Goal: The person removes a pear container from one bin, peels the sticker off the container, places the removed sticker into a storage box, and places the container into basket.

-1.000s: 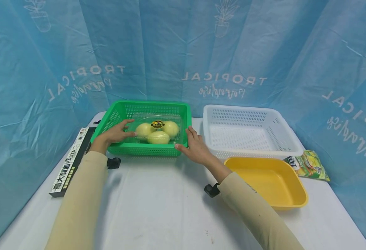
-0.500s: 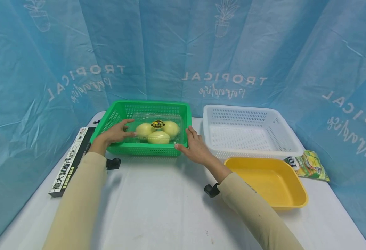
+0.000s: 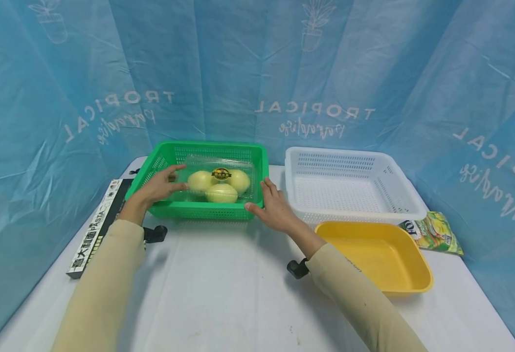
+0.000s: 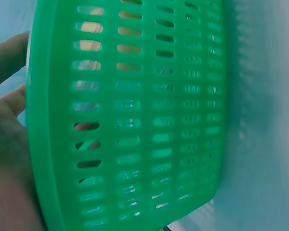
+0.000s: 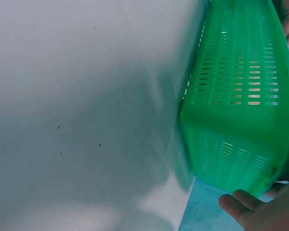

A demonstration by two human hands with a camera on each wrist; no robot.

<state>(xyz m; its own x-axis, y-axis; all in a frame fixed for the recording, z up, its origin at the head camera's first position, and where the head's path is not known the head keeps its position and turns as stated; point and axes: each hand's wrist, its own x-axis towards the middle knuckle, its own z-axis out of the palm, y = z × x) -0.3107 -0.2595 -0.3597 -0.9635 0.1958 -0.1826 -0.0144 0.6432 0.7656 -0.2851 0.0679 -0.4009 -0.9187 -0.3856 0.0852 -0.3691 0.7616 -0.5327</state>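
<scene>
A clear plastic box point(image 3: 187, 164) with pale yellow-green round fruits point(image 3: 222, 193) and a dark label lies in the green basket point(image 3: 200, 212). My left hand point(image 3: 153, 189) reaches over the basket's near left corner, thumb and fingers spread at the box's left end; whether they touch it cannot be told. In the left wrist view, the basket wall point(image 4: 106, 144) hides most of the left fingers. At the basket's near right corner my right hand point(image 3: 275, 208) rests, thumb at the front rim and straight fingers along the right side. The right wrist view shows its fingertips point(image 5: 233, 207) beside the basket's end wall.
A white basket point(image 3: 301, 216) stands to the right, with a yellow basin point(image 3: 373, 259) in front of it. A colourful packet point(image 3: 437, 232) lies by their right side. Left of the green basket is a black-and-white pasta box point(image 3: 94, 230). Blue curtains point(image 3: 235, 63) surround the table.
My left hand has shifted slightly to the left, and its forearm has swung a little left too. The right hand has stayed at the basket corner.
</scene>
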